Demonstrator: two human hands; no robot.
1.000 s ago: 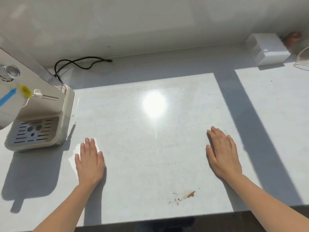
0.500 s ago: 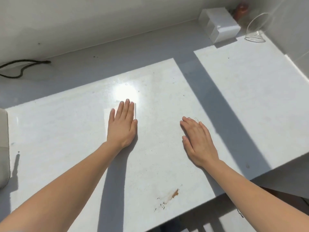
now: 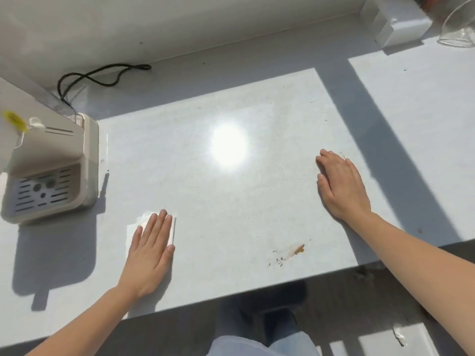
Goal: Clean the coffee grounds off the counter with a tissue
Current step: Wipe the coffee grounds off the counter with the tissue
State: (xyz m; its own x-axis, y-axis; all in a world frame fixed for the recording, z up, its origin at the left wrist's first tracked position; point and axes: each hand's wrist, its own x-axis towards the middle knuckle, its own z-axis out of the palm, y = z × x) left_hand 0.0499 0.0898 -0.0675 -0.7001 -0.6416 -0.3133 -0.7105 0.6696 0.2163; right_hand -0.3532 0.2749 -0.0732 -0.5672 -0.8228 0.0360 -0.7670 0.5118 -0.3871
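My left hand point(image 3: 150, 250) lies flat, fingers together, pressing a folded white tissue point(image 3: 135, 227) onto the white counter point(image 3: 231, 201) at the front left. The tissue shows only around my fingers. A small brown smear of coffee grounds point(image 3: 290, 251) with dark specks sits near the counter's front edge, well to the right of the tissue. My right hand point(image 3: 341, 185) rests palm down on the counter at the right, beyond the grounds, holding nothing.
A beige coffee machine point(image 3: 48, 173) with a slotted drip tray stands at the left, its black cord point(image 3: 102, 75) looping behind. A white box point(image 3: 395, 24) and a clear glass vessel point(image 3: 460, 24) sit at the back right. The counter's front edge runs just below the grounds.
My left hand has slid the tissue from the counter's middle back toward the front left, near the coffee machine. My right hand has stayed in place; the view swung left.
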